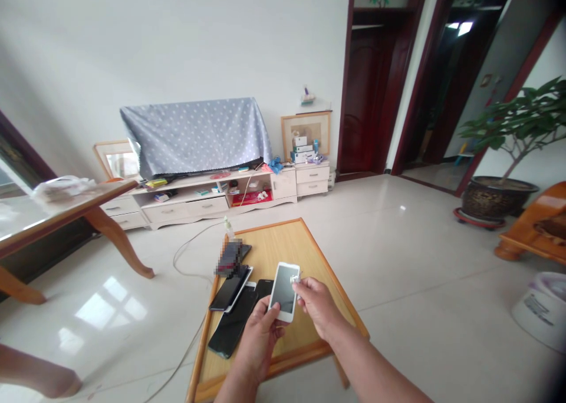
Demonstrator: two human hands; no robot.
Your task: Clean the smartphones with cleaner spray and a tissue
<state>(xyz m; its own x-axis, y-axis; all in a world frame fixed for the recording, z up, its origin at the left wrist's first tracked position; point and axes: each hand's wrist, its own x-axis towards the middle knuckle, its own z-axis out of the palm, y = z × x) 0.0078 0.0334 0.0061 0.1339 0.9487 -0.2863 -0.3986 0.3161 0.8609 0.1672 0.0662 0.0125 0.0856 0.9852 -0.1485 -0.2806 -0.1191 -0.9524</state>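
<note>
My left hand point(262, 332) grips a white smartphone point(284, 290) by its lower left edge, thumb on the front. The phone is tilted up over the small wooden table, its grey screen facing me. At the phone's right edge, my right hand point(319, 304) is closed with a small crumpled white piece point(295, 279), perhaps tissue, pinched at the fingertips against the screen. Left of my hands, a large black phone point(234, 323) lies on the table, and behind it a dark phone point(227, 290) rests on a white one. Another black phone point(264, 288) is partly hidden behind my held phone.
The low wooden table point(287, 244) has a raised rim. At its far left are dark items point(230, 255), partly pixelated, and a small bottle point(228, 226). A cable point(177, 255) runs over the floor on the left. A white bucket point(542, 311) stands right.
</note>
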